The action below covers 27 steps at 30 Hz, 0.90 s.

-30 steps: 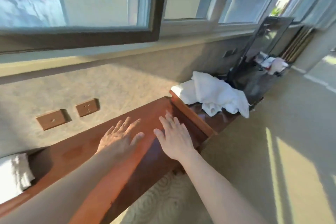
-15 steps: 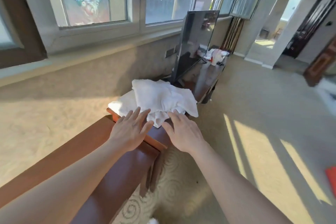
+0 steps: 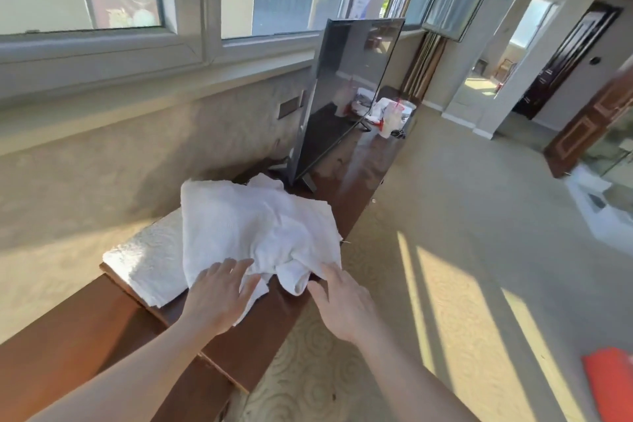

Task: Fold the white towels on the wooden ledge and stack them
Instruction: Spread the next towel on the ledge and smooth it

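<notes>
While both hands lie flat, left hand (image 3: 219,298) and right hand (image 3: 342,301) touch messy white towels (image 3: 253,229), on wooden ledge (image 3: 85,346), near black TV (image 3: 346,92)

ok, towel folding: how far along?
Barely begun. Done: nothing visibly folded or stacked. In hand: left hand and right hand, fingers straight, touch the near edge of the crumpled towel on the ledge. Left: fold it, then the flat towel beneath, stack both.
</notes>
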### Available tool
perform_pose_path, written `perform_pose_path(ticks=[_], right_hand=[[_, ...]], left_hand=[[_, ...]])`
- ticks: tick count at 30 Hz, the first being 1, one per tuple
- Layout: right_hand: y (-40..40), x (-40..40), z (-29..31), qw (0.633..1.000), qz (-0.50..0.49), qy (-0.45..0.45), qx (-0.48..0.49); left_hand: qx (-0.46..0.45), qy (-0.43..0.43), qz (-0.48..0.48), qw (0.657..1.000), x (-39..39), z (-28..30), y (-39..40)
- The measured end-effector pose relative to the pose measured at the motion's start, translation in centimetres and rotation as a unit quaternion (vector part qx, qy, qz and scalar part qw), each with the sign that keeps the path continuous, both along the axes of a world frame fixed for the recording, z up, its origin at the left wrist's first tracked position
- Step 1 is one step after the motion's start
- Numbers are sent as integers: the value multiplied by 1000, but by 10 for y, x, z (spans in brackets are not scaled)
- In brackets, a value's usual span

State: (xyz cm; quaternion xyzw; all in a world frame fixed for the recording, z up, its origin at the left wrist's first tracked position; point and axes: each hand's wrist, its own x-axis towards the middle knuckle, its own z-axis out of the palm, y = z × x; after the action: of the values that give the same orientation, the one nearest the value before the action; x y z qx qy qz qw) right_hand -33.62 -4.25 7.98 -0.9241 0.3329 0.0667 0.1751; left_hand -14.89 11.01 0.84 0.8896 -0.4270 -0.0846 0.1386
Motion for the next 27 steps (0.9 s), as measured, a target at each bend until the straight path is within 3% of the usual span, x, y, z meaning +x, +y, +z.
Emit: perform_pose_path(ticks=[15,18,23,27], right_hand=[[-156,198,-104,997,64,13,31],[-168,228,-134,997,80,-6,-7],[-180,256,-181,979,102,-113,-138],[-188,264,-193,967,127,-154,-157]], left_hand=[[35,-51,169,984,127,-50,-114],[12,-109,188,976,146,-67,-139],[-41,-228,175,957,163,-94,-149],[-60,-257,153,952,166,-105,-146]])
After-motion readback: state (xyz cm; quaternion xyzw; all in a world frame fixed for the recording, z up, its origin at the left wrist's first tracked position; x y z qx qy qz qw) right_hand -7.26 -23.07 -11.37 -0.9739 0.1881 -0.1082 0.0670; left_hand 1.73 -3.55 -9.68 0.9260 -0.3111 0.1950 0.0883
